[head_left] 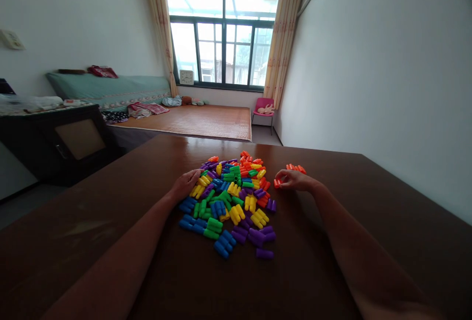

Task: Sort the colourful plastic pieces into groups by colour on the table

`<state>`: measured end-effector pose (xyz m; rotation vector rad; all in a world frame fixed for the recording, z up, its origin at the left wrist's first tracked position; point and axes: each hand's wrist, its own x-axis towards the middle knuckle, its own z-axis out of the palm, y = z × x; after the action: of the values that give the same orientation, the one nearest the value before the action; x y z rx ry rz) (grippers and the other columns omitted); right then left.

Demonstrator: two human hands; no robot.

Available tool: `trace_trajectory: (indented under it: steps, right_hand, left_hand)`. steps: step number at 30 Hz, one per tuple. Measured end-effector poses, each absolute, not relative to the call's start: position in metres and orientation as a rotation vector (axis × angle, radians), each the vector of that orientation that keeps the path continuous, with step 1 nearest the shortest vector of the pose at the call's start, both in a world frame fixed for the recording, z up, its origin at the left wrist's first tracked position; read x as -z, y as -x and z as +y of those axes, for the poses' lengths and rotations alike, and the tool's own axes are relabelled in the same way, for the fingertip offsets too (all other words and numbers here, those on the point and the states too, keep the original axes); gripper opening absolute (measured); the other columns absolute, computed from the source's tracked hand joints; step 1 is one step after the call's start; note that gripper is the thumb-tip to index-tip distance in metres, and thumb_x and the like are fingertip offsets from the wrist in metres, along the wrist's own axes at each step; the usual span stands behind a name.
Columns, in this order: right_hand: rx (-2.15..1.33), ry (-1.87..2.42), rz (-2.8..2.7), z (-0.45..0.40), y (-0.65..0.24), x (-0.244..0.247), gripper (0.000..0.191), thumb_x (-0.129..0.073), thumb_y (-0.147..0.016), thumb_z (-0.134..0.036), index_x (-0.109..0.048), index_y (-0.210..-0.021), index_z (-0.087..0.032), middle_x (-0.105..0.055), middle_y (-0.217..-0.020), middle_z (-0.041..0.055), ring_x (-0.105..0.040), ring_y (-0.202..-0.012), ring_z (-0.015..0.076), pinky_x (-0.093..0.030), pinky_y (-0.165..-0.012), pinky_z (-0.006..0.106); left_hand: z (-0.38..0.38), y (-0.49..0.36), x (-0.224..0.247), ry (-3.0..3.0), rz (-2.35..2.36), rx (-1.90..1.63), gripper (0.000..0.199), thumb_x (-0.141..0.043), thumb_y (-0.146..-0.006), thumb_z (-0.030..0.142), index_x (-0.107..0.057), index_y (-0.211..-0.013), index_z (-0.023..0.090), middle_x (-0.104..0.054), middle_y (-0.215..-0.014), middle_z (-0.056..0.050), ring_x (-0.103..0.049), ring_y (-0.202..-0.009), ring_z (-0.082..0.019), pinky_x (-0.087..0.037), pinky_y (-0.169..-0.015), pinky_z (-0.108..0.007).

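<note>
A mixed pile of plastic building pieces [235, 189], made of short joined tubes in blue, green, yellow, purple and orange, lies on the brown table. My left hand [185, 184] rests at the pile's left edge, next to yellow and purple pieces; its fingers lie loosely extended, with nothing visibly held. To the right of the pile, the fingertips of my right hand [294, 180] are closed on an orange building piece [277, 183] at the table surface. Just beyond that hand lie more orange pieces [296, 168], apart from the pile. My right palm is hidden.
The dark brown table [110, 212] extends to both sides of the pile. Past its far edge stands a bed [206, 121] with a woven mat. A pink chair [263, 105] is by the right wall, and a dark cabinet [62, 138] stands at the left.
</note>
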<state>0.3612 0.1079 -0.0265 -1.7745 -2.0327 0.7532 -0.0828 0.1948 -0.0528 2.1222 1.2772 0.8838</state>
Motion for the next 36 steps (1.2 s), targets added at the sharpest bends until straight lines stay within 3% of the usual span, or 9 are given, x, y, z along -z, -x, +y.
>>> trace_trajectory:
  steps: [4,10,15,20,27,36]
  right_hand:
    - [-0.693,1.677,-1.919,0.114,-0.38,0.032,0.038,-0.069,-0.069,-0.038,-0.065,-0.104,-0.022,-0.068,-0.094,0.0029,-0.062,-0.084,0.0176,-0.05,-0.076,0.03]
    - [-0.024,1.884,-1.32,0.125,-0.431,0.051,0.038,-0.059,-0.074,-0.035,-0.06,-0.109,-0.02,-0.067,-0.1,0.0087,-0.062,-0.088,0.0209,-0.051,-0.08,0.035]
    - [0.232,1.95,-1.349,0.128,-0.443,0.069,0.04,-0.052,-0.078,-0.031,-0.058,-0.115,-0.018,-0.066,-0.108,0.0124,-0.058,-0.101,0.0255,-0.046,-0.09,0.041]
    - [0.283,1.848,-1.522,0.138,-0.429,0.07,0.042,-0.046,-0.083,-0.029,-0.053,-0.123,-0.018,-0.06,-0.124,0.0127,-0.053,-0.115,0.0256,-0.043,-0.096,0.043]
    - [0.331,2.012,-1.441,0.142,-0.444,0.069,0.04,-0.047,-0.085,-0.031,-0.055,-0.123,-0.023,-0.06,-0.124,0.0107,-0.046,-0.12,0.03,-0.041,-0.095,0.048]
    - [0.271,1.948,-1.358,0.139,-0.49,0.086,0.042,-0.045,-0.08,-0.02,-0.056,-0.121,-0.017,-0.062,-0.12,0.0126,-0.057,-0.11,0.0241,-0.043,-0.097,0.04]
  left_hand:
    - [0.198,0.084,0.056,-2.121,1.271,-0.889,0.075,-0.031,-0.083,0.072,-0.064,-0.119,0.015,-0.066,-0.12,-0.009,-0.059,-0.111,-0.028,-0.045,-0.097,-0.036]
    - [0.201,0.084,0.06,-2.121,1.266,-0.918,0.073,-0.032,-0.083,0.071,-0.065,-0.117,0.016,-0.067,-0.119,-0.008,-0.061,-0.109,-0.027,-0.046,-0.096,-0.035]
    - [0.198,0.082,0.055,-2.134,1.294,-0.904,0.077,-0.031,-0.081,0.074,-0.066,-0.116,0.015,-0.067,-0.119,-0.009,-0.061,-0.109,-0.028,-0.046,-0.094,-0.035]
    - [0.194,0.081,0.052,-2.159,1.277,-0.9,0.076,-0.03,-0.081,0.073,-0.066,-0.116,0.016,-0.066,-0.12,-0.009,-0.06,-0.11,-0.027,-0.044,-0.098,-0.035]
    - [0.199,0.083,0.057,-2.163,1.271,-0.892,0.071,-0.031,-0.083,0.07,-0.066,-0.117,0.018,-0.065,-0.122,-0.008,-0.059,-0.111,-0.027,-0.043,-0.098,-0.035]
    - [0.205,0.088,0.064,-2.161,1.277,-0.883,0.069,-0.031,-0.085,0.068,-0.065,-0.119,0.018,-0.066,-0.12,-0.007,-0.061,-0.108,-0.026,-0.046,-0.095,-0.035]
